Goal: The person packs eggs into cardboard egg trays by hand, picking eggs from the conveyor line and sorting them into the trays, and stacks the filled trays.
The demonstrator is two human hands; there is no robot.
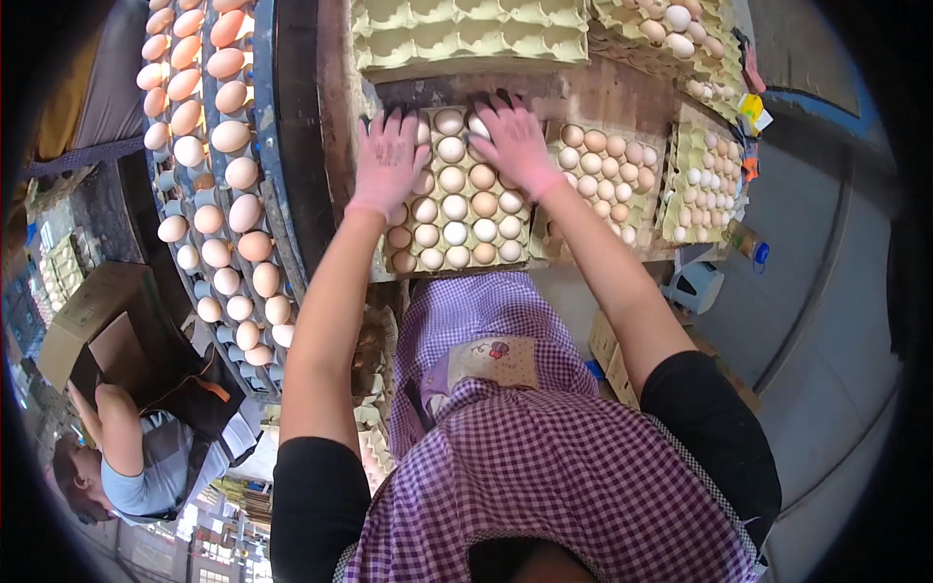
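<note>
Before me on the wooden table lies a pulp egg tray full of white and light-brown eggs. My left hand, in a pink glove with dark fingertips, rests flat over its far left corner, fingers apart. Over the far right corner spreads my right hand, gloved alike, its thumb beside an egg. Both palms hide some of the eggs beneath. A stack of egg trays without eggs stands beyond my hands. Right of the full tray sits a partly filled egg tray.
Along my left runs a roller conveyor carrying eggs, some lit from below. More egg trays with eggs stand at the table's right end, near a blue-capped bottle. Lower left, another person is beside a cardboard box.
</note>
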